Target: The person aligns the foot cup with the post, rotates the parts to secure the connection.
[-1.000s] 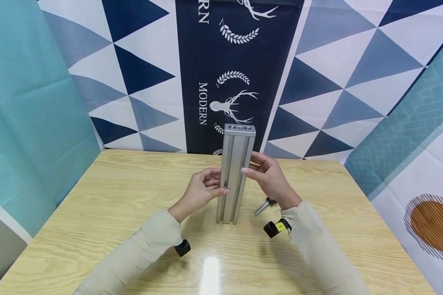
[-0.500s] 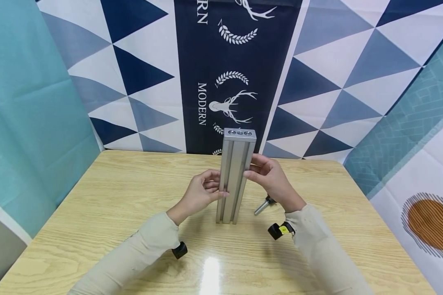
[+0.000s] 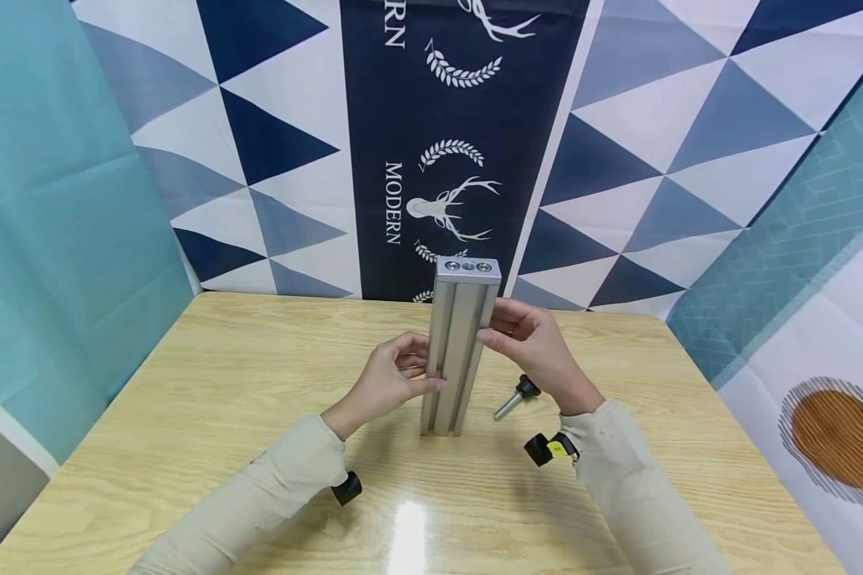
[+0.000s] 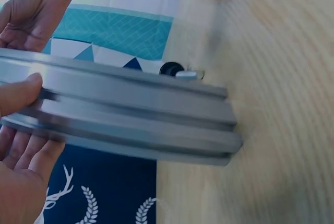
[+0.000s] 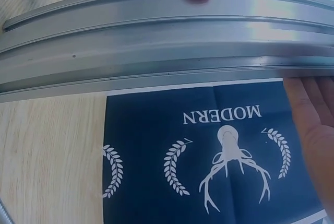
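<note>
A silver aluminium extrusion (image 3: 451,359) with long grooves stands on end in the head view, its top leaning a little towards me. Round screw heads show in its flat top end. My left hand (image 3: 388,375) grips its left side, thumb on the front face and fingers round the edge, as the left wrist view also shows on the extrusion (image 4: 141,109). Higher up, my right hand (image 3: 535,343) pinches the right edge with the thumb in front and fingers behind. In the right wrist view, fingers (image 5: 308,101) of that hand touch the extrusion (image 5: 156,46).
Behind my right hand's wrist, a short metal rod with a black knobbed end (image 3: 518,397) lies on the wooden table (image 3: 259,359). A patterned cloth backdrop (image 3: 295,160) hangs along the table's far edge, with more cloth at both sides.
The extrusion's top has tipped slightly towards me while its foot stays in place. My right hand has shifted a little right, and more of the rod's black end shows.
</note>
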A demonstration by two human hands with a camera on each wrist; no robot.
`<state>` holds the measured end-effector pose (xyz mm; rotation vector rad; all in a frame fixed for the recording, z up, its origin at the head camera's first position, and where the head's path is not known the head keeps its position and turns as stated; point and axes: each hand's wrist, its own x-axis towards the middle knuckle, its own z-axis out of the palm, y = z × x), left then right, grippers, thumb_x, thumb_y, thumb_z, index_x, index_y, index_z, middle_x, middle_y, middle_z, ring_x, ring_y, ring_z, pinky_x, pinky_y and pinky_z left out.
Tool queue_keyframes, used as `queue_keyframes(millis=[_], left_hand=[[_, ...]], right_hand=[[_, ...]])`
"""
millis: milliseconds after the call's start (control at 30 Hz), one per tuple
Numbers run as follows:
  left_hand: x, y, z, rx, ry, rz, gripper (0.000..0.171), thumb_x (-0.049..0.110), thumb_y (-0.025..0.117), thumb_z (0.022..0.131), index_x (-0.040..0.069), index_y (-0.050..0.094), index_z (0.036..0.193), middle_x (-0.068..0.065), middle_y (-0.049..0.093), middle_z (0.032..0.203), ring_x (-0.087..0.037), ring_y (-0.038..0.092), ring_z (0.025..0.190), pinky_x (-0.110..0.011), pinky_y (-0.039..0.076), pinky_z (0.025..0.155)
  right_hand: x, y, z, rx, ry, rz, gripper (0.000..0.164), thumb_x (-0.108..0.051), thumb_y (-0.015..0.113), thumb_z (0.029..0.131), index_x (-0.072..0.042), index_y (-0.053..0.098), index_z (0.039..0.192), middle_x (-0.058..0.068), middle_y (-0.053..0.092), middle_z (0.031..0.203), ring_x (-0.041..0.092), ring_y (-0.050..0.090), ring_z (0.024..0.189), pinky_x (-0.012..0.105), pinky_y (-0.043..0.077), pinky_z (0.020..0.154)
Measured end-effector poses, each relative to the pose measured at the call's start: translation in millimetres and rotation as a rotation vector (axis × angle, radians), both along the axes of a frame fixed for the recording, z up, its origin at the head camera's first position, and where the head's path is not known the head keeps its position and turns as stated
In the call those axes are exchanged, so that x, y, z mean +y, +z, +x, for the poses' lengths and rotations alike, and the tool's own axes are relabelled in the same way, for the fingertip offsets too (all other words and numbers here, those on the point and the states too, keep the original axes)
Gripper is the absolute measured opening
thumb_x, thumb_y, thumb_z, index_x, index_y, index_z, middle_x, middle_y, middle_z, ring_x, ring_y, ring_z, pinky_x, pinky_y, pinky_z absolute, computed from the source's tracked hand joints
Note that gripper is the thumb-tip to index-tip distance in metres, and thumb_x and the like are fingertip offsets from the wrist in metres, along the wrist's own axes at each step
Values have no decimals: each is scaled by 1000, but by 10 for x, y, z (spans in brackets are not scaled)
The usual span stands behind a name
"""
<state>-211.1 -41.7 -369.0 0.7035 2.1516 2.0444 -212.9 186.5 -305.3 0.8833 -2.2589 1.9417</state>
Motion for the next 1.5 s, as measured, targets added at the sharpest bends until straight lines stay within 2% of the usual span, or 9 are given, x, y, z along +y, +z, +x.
queue_keyframes(millis=[200, 400, 633, 767, 933, 1067, 1167, 1367, 1500], left_hand=[[-18, 63, -32, 37, 2, -50, 38, 3, 78, 79, 0, 62, 114, -12, 67, 105, -19, 68, 93, -30, 57, 83], [24, 234, -45, 42, -16, -36, 36, 7, 77, 81, 2, 65, 115, -11, 70, 105, -19, 69, 94, -31, 57, 83], [17, 436, -67, 92, -25, -35, 37, 6, 77, 81, 1, 65, 115, -12, 71, 102, -19, 69, 94, -32, 57, 83], [1, 528, -89, 122, -41, -51, 35, 6, 78, 80, 1, 65, 113, -11, 72, 101, -19, 69, 93, -32, 57, 84], [-18, 633, -109, 171, -67, -67, 32, 6, 77, 81, 1, 65, 110, -11, 72, 99, -19, 70, 93, -32, 57, 84], [-25, 722, -111, 184, -67, -66, 33, 6, 77, 81, 1, 65, 112, -11, 72, 100, -19, 70, 93, -32, 56, 85], [-15, 786, -117, 179, -64, -52, 36, 6, 76, 81, 2, 63, 115, -11, 72, 102, -19, 70, 95, -32, 56, 86], [13, 862, -125, 192, -81, -56, 41, 7, 76, 82, 3, 61, 121, -11, 71, 103, -19, 70, 95, -33, 57, 84], [10, 846, -138, 194, -88, -55, 41, 6, 75, 83, 3, 61, 121, -12, 71, 104, -19, 70, 95, -33, 57, 85]], right_hand=[[-4, 20, 11, -6, 2, 19, 47, -10, 69, 89, 4, 54, 132, -4, 67, 116, 14, 65, 106, 29, 54, 89], [79, 16, 4, -17, 16, 17, 48, -10, 67, 91, 3, 51, 135, -2, 66, 119, 14, 64, 109, 29, 53, 91], [360, -58, -34, 4, 43, -39, 40, -3, 51, 99, 5, 46, 137, 10, 60, 131, 19, 58, 119, 32, 47, 101], [593, -138, -70, 1, 3, -9, 39, -3, 49, 100, 5, 46, 137, 14, 58, 132, 18, 58, 119, 31, 47, 100], [903, -311, -123, -72, -119, 189, 43, -18, 55, 99, -4, 48, 140, 16, 55, 135, 10, 58, 118, 20, 48, 96], [1096, -505, -182, -165, -130, 341, 49, -27, 60, 96, -11, 48, 141, 15, 51, 140, 20, 53, 125, 17, 48, 93], [1193, -679, -237, -217, -90, 402, 53, -28, 62, 95, -9, 46, 142, 17, 48, 142, 33, 47, 129, 22, 49, 95], [1274, -989, -340, -307, -36, 447, 56, -26, 62, 95, -3, 43, 143, 18, 40, 148, 39, 38, 135, 45, 43, 105], [1282, -1117, -407, -330, 9, 454, 55, -24, 61, 96, -3, 42, 143, 20, 38, 149, 41, 37, 135, 51, 37, 107]])
